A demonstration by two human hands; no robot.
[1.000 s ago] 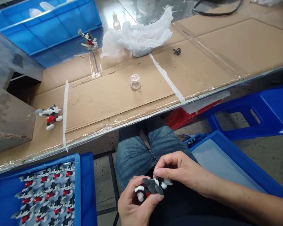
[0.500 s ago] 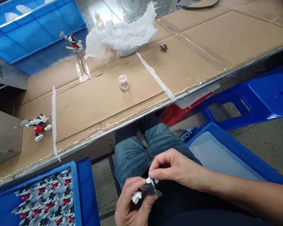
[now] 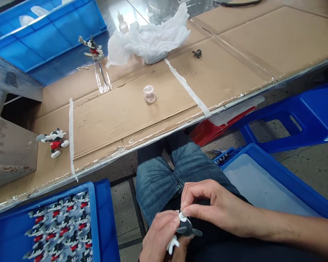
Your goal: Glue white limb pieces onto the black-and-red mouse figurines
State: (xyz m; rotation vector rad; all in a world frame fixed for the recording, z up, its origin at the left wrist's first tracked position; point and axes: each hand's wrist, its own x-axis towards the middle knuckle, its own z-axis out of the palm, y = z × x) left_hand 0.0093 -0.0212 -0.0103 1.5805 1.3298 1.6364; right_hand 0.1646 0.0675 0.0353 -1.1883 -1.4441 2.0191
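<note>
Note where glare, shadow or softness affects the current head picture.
Head view: white glare on the shiny grey tabletop, with glints on the clear plastic tape; head view: deep shadow in the opening of the large grey box; head view: the small grey-and-white figurine between the hands looks soft, its fine detail too small to judge.

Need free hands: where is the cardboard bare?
Bare cardboard lies between the left white tape strip and clear plastic cup, and right of the black tangle. Crowded: around the crumpled plastic bag; right part of the Mickey Mouse figurine tray.
</note>
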